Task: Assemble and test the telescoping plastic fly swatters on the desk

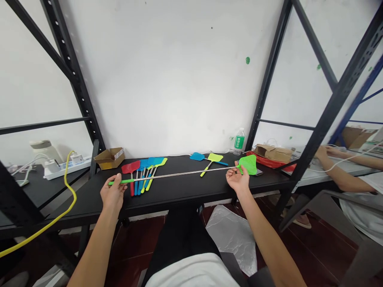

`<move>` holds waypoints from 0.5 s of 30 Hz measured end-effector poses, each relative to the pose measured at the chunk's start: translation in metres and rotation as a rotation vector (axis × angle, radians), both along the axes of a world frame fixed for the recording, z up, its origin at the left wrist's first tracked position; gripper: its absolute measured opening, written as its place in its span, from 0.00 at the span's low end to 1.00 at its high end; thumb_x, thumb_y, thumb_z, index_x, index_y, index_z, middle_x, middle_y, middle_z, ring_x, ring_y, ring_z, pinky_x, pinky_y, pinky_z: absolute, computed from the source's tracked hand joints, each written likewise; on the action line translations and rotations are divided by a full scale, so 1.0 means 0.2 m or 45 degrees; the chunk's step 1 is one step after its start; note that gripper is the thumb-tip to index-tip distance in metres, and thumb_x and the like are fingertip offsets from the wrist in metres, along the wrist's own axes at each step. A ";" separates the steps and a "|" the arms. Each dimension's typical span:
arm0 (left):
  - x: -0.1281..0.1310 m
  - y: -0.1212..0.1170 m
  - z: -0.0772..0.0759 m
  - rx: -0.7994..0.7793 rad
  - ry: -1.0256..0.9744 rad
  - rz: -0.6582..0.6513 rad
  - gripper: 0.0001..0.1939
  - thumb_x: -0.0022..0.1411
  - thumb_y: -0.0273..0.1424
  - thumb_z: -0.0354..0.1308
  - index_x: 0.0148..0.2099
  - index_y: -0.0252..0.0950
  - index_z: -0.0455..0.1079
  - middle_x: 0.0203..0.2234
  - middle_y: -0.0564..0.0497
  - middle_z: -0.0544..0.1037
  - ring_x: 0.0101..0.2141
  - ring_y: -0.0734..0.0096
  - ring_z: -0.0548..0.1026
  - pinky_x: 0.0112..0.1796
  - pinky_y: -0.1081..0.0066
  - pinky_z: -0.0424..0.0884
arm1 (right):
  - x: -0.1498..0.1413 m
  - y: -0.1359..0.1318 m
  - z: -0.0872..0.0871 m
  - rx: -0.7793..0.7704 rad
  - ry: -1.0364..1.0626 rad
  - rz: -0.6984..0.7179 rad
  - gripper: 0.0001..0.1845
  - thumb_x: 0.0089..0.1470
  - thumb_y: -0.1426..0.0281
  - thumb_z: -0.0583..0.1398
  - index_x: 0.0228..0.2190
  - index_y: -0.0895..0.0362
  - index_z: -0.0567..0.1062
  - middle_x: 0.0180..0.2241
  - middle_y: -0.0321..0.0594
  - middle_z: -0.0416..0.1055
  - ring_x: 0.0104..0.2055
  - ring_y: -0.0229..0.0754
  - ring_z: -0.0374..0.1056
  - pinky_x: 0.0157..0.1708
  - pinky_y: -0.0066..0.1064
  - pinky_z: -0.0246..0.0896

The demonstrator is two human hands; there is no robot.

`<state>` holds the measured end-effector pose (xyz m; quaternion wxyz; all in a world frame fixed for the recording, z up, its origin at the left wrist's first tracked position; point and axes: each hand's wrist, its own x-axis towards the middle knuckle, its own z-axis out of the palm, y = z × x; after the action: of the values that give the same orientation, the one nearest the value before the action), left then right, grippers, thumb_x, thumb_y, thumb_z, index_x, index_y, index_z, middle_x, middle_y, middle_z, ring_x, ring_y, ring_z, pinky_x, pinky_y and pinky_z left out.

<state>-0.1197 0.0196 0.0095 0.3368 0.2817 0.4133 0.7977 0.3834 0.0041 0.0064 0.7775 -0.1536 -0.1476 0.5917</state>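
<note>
A green fly swatter (185, 173) with a long, drawn-out metal rod spans the space between my hands, above the black table (176, 187). My left hand (113, 191) is closed on its green handle. At the other end, my right hand (238, 178) pinches the rod just below the green mesh head. Beyond my left hand lies a row of several fly swatters (143, 171) in red, blue and yellow-green, heads toward the wall. Farther right, a blue fly swatter (197, 156) and a yellow-green fly swatter (214, 158) lie crossed.
A small cardboard box (110, 158) stands at the back left, a water bottle (239, 141) at the back right. Red packaging with cardboard (273, 153) lies right of it. A yellow cable (70, 191) hangs left. A co-worker's arm (344, 171) shows at right.
</note>
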 end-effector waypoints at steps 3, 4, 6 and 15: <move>-0.01 0.00 -0.01 0.026 -0.061 -0.033 0.21 0.44 0.35 0.75 0.35 0.36 0.68 0.17 0.60 0.70 0.19 0.76 0.72 0.21 0.78 0.67 | 0.01 0.00 0.01 -0.005 -0.001 -0.009 0.10 0.58 0.61 0.57 0.37 0.52 0.73 0.24 0.33 0.66 0.25 0.36 0.64 0.21 0.28 0.64; -0.01 0.00 -0.01 0.030 -0.073 -0.034 0.21 0.44 0.35 0.75 0.35 0.36 0.68 0.17 0.61 0.70 0.19 0.76 0.71 0.21 0.78 0.68 | 0.02 0.00 0.02 -0.054 -0.024 -0.034 0.09 0.58 0.61 0.57 0.36 0.52 0.73 0.26 0.34 0.68 0.25 0.37 0.66 0.21 0.28 0.64; -0.02 0.00 -0.01 0.052 -0.129 -0.033 0.20 0.45 0.33 0.75 0.35 0.36 0.67 0.16 0.62 0.68 0.18 0.78 0.69 0.21 0.78 0.68 | 0.04 0.01 0.03 -0.212 -0.091 -0.101 0.06 0.59 0.64 0.56 0.34 0.52 0.71 0.28 0.37 0.70 0.27 0.38 0.68 0.20 0.27 0.64; -0.06 0.01 -0.02 0.110 -0.323 0.003 0.11 0.54 0.27 0.68 0.34 0.37 0.67 0.16 0.61 0.66 0.17 0.79 0.63 0.21 0.77 0.67 | 0.33 -0.06 0.12 -0.266 -0.277 -0.315 0.12 0.48 0.77 0.64 0.35 0.52 0.73 0.32 0.33 0.77 0.29 0.35 0.74 0.24 0.23 0.70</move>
<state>-0.1324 0.0208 0.0053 0.3729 0.1925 0.3331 0.8444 0.4501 -0.0074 0.0301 0.8037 -0.3135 -0.1485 0.4835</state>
